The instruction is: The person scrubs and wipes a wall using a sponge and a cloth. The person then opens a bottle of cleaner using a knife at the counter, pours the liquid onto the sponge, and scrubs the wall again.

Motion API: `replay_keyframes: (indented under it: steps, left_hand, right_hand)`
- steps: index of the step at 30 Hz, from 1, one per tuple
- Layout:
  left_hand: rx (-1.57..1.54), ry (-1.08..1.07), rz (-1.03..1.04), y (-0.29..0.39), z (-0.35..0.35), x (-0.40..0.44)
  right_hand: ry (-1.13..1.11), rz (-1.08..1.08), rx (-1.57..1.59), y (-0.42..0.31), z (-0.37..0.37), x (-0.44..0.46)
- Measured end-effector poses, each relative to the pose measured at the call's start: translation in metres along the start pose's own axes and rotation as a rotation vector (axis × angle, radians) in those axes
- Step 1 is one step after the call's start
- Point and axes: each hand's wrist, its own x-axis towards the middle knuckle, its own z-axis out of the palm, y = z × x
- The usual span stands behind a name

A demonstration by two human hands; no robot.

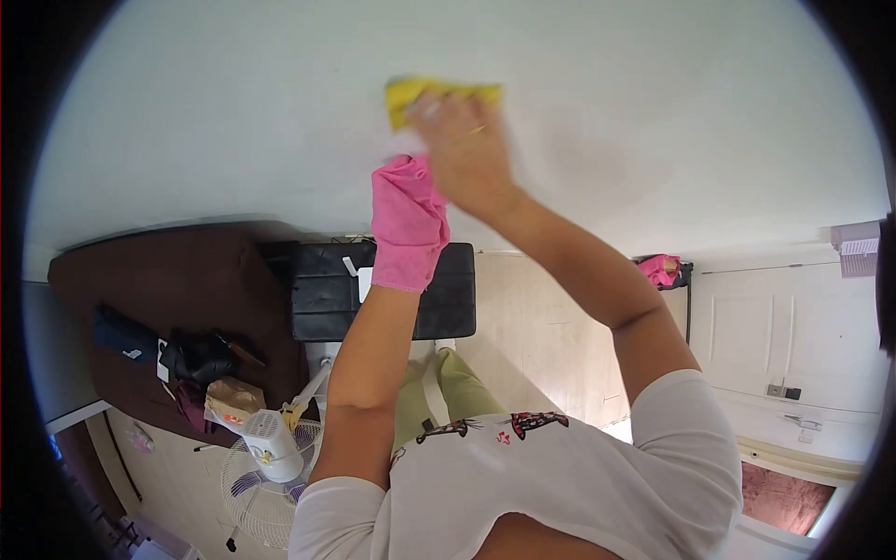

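My right hand (467,154) reaches up to the pale wall and is closed over a yellow sponge (448,93), which lies against that surface. The hand and sponge are smeared by motion. A ring shows on one finger. Just below and to the left, my raised left hand is wrapped in a pink cloth (408,224). It bunches at the top and drapes down over the wrist, close beside the right hand. All the fingers of that hand are hidden, and whether the cloth is a glove or a loose rag I cannot tell.
Below the wall stand a black tufted bench (448,289) and a brown sofa (168,317) with bags on it. A white fan (271,457) stands at lower left. A white door (765,345) is at right, near a pink item (661,270) in a dark holder.
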Motion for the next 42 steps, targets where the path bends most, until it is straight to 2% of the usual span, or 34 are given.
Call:
replay_keyframes:
  steps: [1, 2, 4, 6, 7, 8, 10, 12, 14, 16, 19, 21, 22, 24, 25, 26, 27, 28, 29, 30, 32, 34, 35, 37, 40, 42]
  left_hand:
    - [0.004, 0.001, 0.004, 0.014, 0.003, -0.003]
    - [-0.173, 0.069, -0.048, 0.040, 0.005, -0.007]
    - [-0.346, 0.140, -0.094, 0.044, -0.003, -0.005]
    - [-0.027, 0.037, 0.043, 0.022, -0.021, 0.004]
    - [0.077, 0.007, 0.095, 0.021, -0.026, 0.006]
    - [-0.004, 0.012, -0.115, 0.020, -0.030, 0.004]
    - [-0.090, 0.028, -0.324, 0.025, -0.033, 0.001]
    - [-0.069, 0.080, -0.281, 0.033, -0.028, 0.002]
    - [-0.046, 0.137, -0.244, 0.038, -0.024, 0.004]
    - [-0.033, 0.197, -0.234, 0.040, -0.032, 0.003]
    - [0.549, 0.298, -0.018, 0.050, -0.050, -0.001]
    - [0.936, 0.334, 0.118, 0.057, -0.059, -0.007]
    - [0.936, 0.341, 0.113, 0.059, -0.062, -0.009]
    - [0.753, 0.262, -0.250, 0.068, -0.067, -0.007]
    - [0.748, 0.272, -0.250, 0.072, -0.071, -0.006]
    - [0.895, 0.216, -0.169, 0.075, -0.074, -0.006]
    - [1.038, 0.154, -0.086, 0.076, -0.075, -0.006]
    - [1.033, 0.158, -0.091, 0.070, -0.075, -0.005]
    - [0.878, 0.157, -0.131, 0.059, -0.077, -0.002]
    - [0.803, 0.162, -0.157, 0.055, -0.078, -0.002]
    - [0.551, 0.211, -0.187, 0.055, -0.078, -0.006]
    - [0.371, 0.262, -0.203, 0.049, -0.085, -0.015]
    - [0.760, 0.198, -0.043, 0.040, -0.092, -0.019]
    - [1.147, 0.132, 0.111, 0.042, -0.107, -0.028]
    - [1.108, 0.175, 0.059, 0.039, -0.124, -0.053]
    - [1.047, 0.151, -0.116, 0.023, -0.139, -0.067]
  right_hand:
    - [-0.080, -0.127, 0.067, -0.005, 0.027, -0.020]
    - [-0.159, -0.254, 0.135, -0.009, 0.045, -0.034]
    - [-0.200, -0.230, 0.216, -0.011, 0.051, -0.043]
    - [-0.250, -0.213, 0.288, -0.009, 0.042, -0.040]
    - [-0.184, -0.176, 0.156, -0.006, 0.025, -0.024]
    - [-0.118, -0.144, 0.027, -0.002, 0.008, -0.006]
    - [0.070, -0.067, -0.111, 0.007, -0.035, 0.044]
    - [0.300, -0.025, 0.009, 0.013, -0.048, 0.085]
    - [0.313, -0.062, -0.023, -0.005, -0.039, 0.091]
    - [0.123, -0.297, 0.010, -0.026, 0.008, 0.071]
    - [-0.101, -0.518, 0.074, -0.049, 0.082, 0.013]
    - [-0.144, -0.535, 0.145, -0.044, 0.094, -0.006]
    - [-0.180, -0.537, 0.194, -0.038, 0.089, -0.007]
    - [-0.140, -0.505, 0.154, -0.022, 0.070, 0.011]
    - [-0.068, -0.439, 0.131, -0.015, 0.049, 0.030]
    - [0.002, -0.372, 0.109, -0.011, 0.027, 0.052]
    - [0.169, -0.324, 0.058, -0.009, 0.014, 0.074]
    - [0.336, -0.273, 0.006, -0.008, 0.002, 0.095]
    - [0.367, -0.258, 0.079, -0.021, -0.021, 0.110]
    - [0.364, -0.264, 0.090, -0.030, -0.001, 0.104]
    - [-0.003, -0.515, 0.022, -0.044, 0.060, 0.068]
    - [-0.229, -0.632, -0.010, -0.047, 0.088, 0.019]
    - [-0.245, -0.671, 0.053, -0.040, 0.102, -0.006]
    - [-0.264, -0.721, 0.125, -0.034, 0.121, -0.035]
    - [-0.307, -0.767, 0.060, -0.050, 0.154, -0.053]
    - [-0.287, -0.777, 0.157, -0.090, 0.200, -0.049]
